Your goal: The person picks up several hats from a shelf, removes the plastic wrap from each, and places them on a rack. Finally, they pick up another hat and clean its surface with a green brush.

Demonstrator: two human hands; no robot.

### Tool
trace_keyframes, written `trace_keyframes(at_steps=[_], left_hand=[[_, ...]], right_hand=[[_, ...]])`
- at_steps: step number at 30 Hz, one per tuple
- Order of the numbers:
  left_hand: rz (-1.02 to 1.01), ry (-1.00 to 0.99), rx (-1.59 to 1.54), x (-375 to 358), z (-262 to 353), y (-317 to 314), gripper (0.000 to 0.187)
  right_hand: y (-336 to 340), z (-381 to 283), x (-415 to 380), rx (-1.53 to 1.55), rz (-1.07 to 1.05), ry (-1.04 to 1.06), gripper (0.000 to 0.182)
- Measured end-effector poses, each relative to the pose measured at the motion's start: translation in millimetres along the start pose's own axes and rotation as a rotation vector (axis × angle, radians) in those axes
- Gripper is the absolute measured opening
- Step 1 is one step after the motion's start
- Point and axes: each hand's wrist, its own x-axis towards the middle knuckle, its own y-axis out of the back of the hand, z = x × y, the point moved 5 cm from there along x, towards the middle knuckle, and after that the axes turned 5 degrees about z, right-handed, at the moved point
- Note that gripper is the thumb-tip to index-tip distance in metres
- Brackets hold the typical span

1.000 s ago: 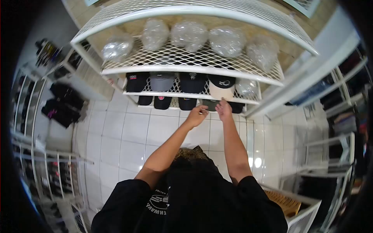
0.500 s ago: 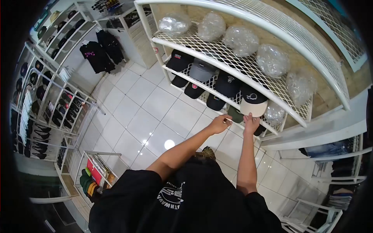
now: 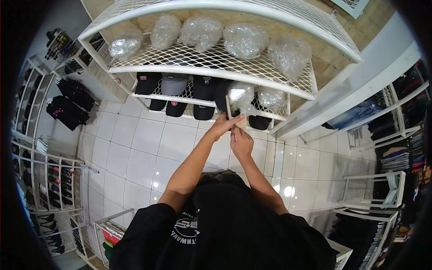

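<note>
A black cap [image 3: 221, 95] with a cream brim is lifted from the lower shelf and turned on its side, its inside facing right. Clear crumpled plastic [image 3: 240, 93] shows within its opening. My left hand [image 3: 221, 126] grips the cap low on its near edge. Close beside it, my right hand [image 3: 242, 143] has its fingers closed at the cream brim [image 3: 241, 123]. To the left on the same shelf stand a grey cap [image 3: 174, 84], a black cap with a white emblem [image 3: 204, 87] and a black cap with red-and-white lettering [image 3: 148, 83].
White mesh shelving [image 3: 211, 67] holds several plastic-wrapped bundles [image 3: 245, 41] on its upper level. Another plastic bundle [image 3: 272, 98] lies right of the lifted cap. A black cap [image 3: 260, 122] sits beneath it. White tiles [image 3: 135, 146] cover the floor; clothes racks [image 3: 366, 225] stand at right.
The cream-brimmed cap has left its place on the shelf and tipped sideways, showing plastic inside. My left hand has joined it, and the view has swung right.
</note>
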Motion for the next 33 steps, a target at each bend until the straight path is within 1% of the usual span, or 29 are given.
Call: trace_keyframes(at_steps=[1,2,3,5,6,7,8,9,10,12,13,14,15,16,17,19,20,21,22,23,25,26,27,28,29,30,31,32,33], left_hand=[[0.013,0.052,0.052,-1.4,-2.9,1.4,0.064],[0.118,-0.003,-0.019,16.3,-29.4,7.2,0.043],[0.116,-0.004,-0.022,26.3,-53.0,10.4,0.043],[0.292,-0.163,-0.006,30.9,-75.4,30.6,0.031],[0.295,-0.165,-0.007,20.1,-74.1,36.5,0.031],[0.283,-0.178,0.056,4.5,-68.3,41.7,0.033],[0.272,-0.192,0.117,-8.3,-60.8,45.7,0.035],[0.278,-0.188,0.114,-15.6,-60.5,49.3,0.035],[0.24,-0.2,0.149,-22.3,-60.7,49.5,0.034],[0.197,-0.209,0.188,-42.1,-53.1,46.6,0.034],[0.152,-0.218,0.243,-56.4,-39.2,42.0,0.034],[0.107,-0.227,0.3,-65.5,-31.0,38.2,0.033],[0.104,-0.233,0.305,-66.5,-34.0,38.1,0.033],[0.086,-0.258,0.313,-67.0,-38.6,37.0,0.032],[0.067,-0.279,0.319,-66.5,-43.5,36.7,0.031],[0.027,-0.292,0.332,-70.2,-43.3,41.1,0.03],[0.071,-0.281,0.338,-68.7,-48.6,47.0,0.03],[0.119,-0.269,0.341,-67.2,-52.0,52.7,0.03],[0.173,-0.209,0.327,-65.2,-58.2,58.9,0.031],[0.176,-0.199,0.323,-65.8,-63.8,62.1,0.031],[0.243,-0.155,0.378,-67.4,-64.7,71.7,0.032],[0.294,-0.153,0.384,-65.6,-70.5,76.7,0.032],[0.298,-0.15,0.382,-66.9,-72.8,80.6,0.032],[0.324,-0.11,0.376,-68.1,-76.4,86.3,0.032],[0.349,-0.074,0.373,-68.9,-78.9,92.5,0.032],[0.347,-0.079,0.375,-66.7,-87.4,99.5,0.032],[0.332,-0.098,0.302,-63.9,-102.7,107.5,0.032],[0.313,-0.117,0.23,-63.8,-111.7,113.1,0.032],[0.305,-0.122,0.237,-69.4,-110.9,117.1,0.032]], right_hand=[[-0.7,-5.7,-1.8,-0.02,-0.047,0.111,0.011],[-2.5,-6.7,-2.7,-0.009,-0.068,0.134,0.016],[0.8,-5.0,-2.1,-0.013,-0.069,0.136,0.016],[-7.0,-1.9,-1.4,0.055,-0.436,0.108,0.024],[2.0,-4.5,6.0,0.2,-0.414,0.015,0.028],[9.7,-12.5,15.6,0.203,-0.415,0.018,0.028],[25.6,-20.4,32.4,0.167,-0.203,0.058,0.04],[37.9,-25.9,44.0,0.13,0.006,0.095,0.051],[34.5,-27.9,52.8,0.133,-0.002,0.096,0.051],[24.4,-30.3,67.6,0.029,-0.042,0.09,0.076],[20.7,-30.6,70.1,0.028,-0.039,0.088,0.076],[10.9,-28.1,71.0,-0.004,-0.114,0.044,0.082],[0.5,-25.2,71.0,-0.034,-0.186,-0.001,0.089],[-4.6,-22.0,68.4,0.014,-0.097,-0.01,0.08],[-11.2,-16.0,64.1,0.011,-0.094,-0.016,0.08],[-22.8,2.0,55.4,0.229,-0.1,-0.208,0.073],[-20.5,6.8,52.8,0.248,-0.013,-0.146,0.062],[-18.9,11.7,54.1,0.246,-0.016,-0.144,0.062],[-13.1,16.2,53.3,0.315,0.038,-0.126,0.058],[-7.3,20.1,50.6,0.384,0.089,-0.111,0.055],[1.5,33.5,46.7,0.431,0.084,-0.273,0.05],[2.2,43.6,44.2,0.582,0.142,-0.415,0.05],[4.8,48.4,43.5,0.731,0.201,-0.56,0.051],[9.7,49.2,48.2,0.731,0.2,-0.559,0.051],[16.0,54.6,54.1,0.733,0.254,-0.616,0.052],[20.5,56.5,61.8,0.735,0.311,-0.673,0.054],[12.9,61.8,68.3,0.735,0.319,-0.673,0.054],[-0.8,70.9,75.9,0.612,0.287,-0.665,0.055],[-10.8,76.6,85.6,0.489,0.256,-0.657,0.057]])
